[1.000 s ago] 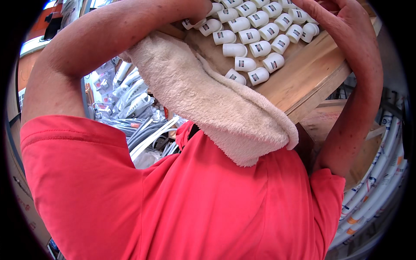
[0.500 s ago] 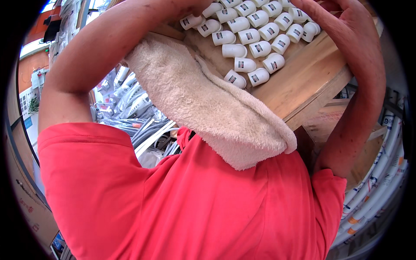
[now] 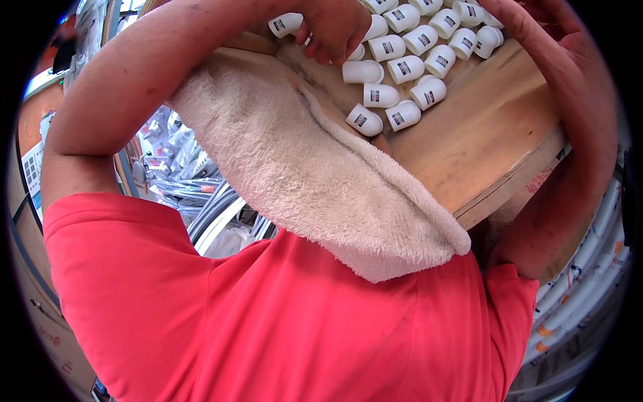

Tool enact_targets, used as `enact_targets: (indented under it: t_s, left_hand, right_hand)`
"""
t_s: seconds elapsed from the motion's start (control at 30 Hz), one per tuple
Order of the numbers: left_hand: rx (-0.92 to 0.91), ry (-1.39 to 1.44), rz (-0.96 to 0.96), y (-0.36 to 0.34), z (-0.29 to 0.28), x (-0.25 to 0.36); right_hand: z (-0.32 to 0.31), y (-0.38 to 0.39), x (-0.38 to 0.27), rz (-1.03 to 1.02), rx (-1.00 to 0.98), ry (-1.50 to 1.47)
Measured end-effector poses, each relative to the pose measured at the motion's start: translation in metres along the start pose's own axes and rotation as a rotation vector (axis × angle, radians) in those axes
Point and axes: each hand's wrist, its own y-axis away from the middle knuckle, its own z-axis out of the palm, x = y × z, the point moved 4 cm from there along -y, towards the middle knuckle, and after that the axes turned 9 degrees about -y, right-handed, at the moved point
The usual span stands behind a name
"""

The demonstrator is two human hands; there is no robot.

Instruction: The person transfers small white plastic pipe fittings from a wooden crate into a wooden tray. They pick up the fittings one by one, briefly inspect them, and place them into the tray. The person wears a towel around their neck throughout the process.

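Observation:
White plastic pipe elbows with dark labels lie in loose rows on a wooden surface at the top. My left hand reaches in over the left side of these rows, its fingers curled downward. A white sliver shows by its fingers, but what they hold is hidden behind the hand. Above the right side of the wood is my right hand, thumb stretched out and fingers apart, partly cut off by the upper edge. It is near the rightmost elbows, and nothing shows in it.
A beige fluffy towel hangs between my arms, over the near edge of the wooden board. Bagged goods and grey cable coils stand at the left. White pipes curve along the right.
My left hand has come down into view over the elbows, covering some of them. The right hand and arm have shifted slightly right and down. The towel's lower end sits slightly lower.

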Motion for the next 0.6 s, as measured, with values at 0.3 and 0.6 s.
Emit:
enact_targets:
  t_s: [0.3,0.6]
  left_hand:
    - [0.161,-0.005,-0.003,0.022,-0.018,0.008]
    - [0.818,-0.182,-0.079,0.048,-0.049,0.000]
  right_hand:
    - [-0.007,-0.002,0.002,0.008,0.016,0.006]
    - [-0.017,-0.009,0.002,-0.028,0.080,-0.053]
